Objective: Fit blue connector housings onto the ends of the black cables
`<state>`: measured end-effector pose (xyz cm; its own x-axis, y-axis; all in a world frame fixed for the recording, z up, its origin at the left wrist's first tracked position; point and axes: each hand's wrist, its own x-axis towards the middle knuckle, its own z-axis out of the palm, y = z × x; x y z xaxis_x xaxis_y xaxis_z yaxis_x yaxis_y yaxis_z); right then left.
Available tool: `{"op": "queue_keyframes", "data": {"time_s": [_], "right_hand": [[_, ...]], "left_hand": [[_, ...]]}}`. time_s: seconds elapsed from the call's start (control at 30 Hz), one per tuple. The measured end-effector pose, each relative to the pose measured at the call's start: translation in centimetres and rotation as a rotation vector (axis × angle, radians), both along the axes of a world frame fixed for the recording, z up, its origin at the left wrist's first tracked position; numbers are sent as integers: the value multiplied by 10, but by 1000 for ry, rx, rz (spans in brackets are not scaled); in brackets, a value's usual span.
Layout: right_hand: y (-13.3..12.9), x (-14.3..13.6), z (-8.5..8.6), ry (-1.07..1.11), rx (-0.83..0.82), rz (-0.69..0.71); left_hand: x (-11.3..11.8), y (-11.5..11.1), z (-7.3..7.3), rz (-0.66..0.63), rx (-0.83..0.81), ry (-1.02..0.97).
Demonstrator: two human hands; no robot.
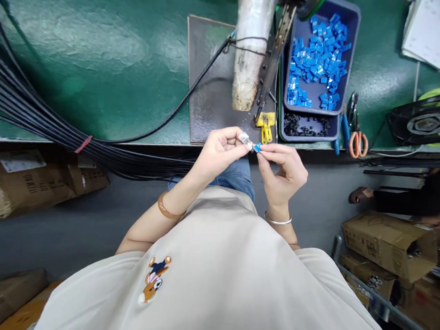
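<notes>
Head view, right fingers point(274, 149) gripping one blue piece point(257, 148), left fingers point(236, 153) closed, two trays point(353, 40)

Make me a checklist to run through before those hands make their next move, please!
1. Small blue piece held: ok, the right hand pinches it in its fingertip grip.
2. Left hand close to the blue piece: ok, its fingertips are right beside it.
3. Blue piece joined to something: cannot tell, too small to see.
4. A hand free: not ok, both are busy at the blue piece.
5. More blue pieces around: ok, lots lie in the top tray.
6. Scissors away from the fingers: ok, they lie beyond the trays.
</notes>
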<state>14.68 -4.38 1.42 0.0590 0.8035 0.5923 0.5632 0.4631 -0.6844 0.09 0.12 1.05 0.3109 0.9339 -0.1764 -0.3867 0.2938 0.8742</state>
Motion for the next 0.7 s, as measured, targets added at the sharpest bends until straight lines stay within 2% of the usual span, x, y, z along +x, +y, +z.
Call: {"op": "queue_keyframes", "data": {"time_s": [0.3, 0.47, 0.53, 0.7], "right_hand": [[1, 2, -3, -39, -22, 38], [2, 1, -7, 192, -154, -38], [3, 2, -9, 219, -196, -39], [7, 5, -12, 69, -185, -16]], "left_hand": [[3, -2, -6, 80, -1, 8], [6, -1, -5, 107, 11, 60], [6, -1, -4, 108, 9, 72], [5, 2, -4, 78, 21, 67]]}}
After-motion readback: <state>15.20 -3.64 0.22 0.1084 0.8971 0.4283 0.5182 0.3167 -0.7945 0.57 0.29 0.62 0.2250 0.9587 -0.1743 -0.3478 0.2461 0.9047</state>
